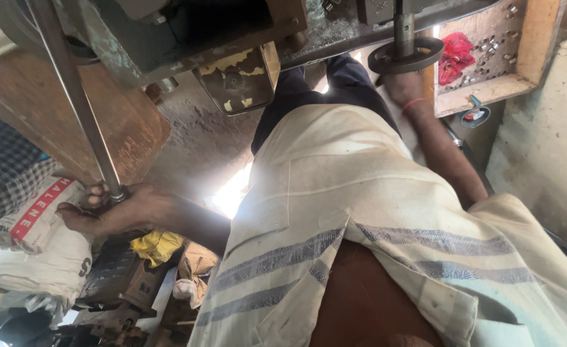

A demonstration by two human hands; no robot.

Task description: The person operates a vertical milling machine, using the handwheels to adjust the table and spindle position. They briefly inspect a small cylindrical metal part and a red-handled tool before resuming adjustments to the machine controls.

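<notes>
My left hand (107,211) is closed around the lower end of a long grey metal rod (78,103) that slants up to the top left of the machine. My right hand (404,82), with a red thread on its wrist, reaches up and grips a round black handwheel (407,55) on a vertical spindle (403,26). Its fingers are partly hidden behind the wheel. My cream shirt with grey stripes (373,212) fills the middle of the view between both arms.
A worn green-grey machine body (168,38) with a peeling metal plate (235,77) hangs overhead. A wooden box (540,38) holds bolts and a red cloth (456,56). White sacks (33,250), a yellow cloth (158,245) and scrap metal parts (116,283) lie at the left.
</notes>
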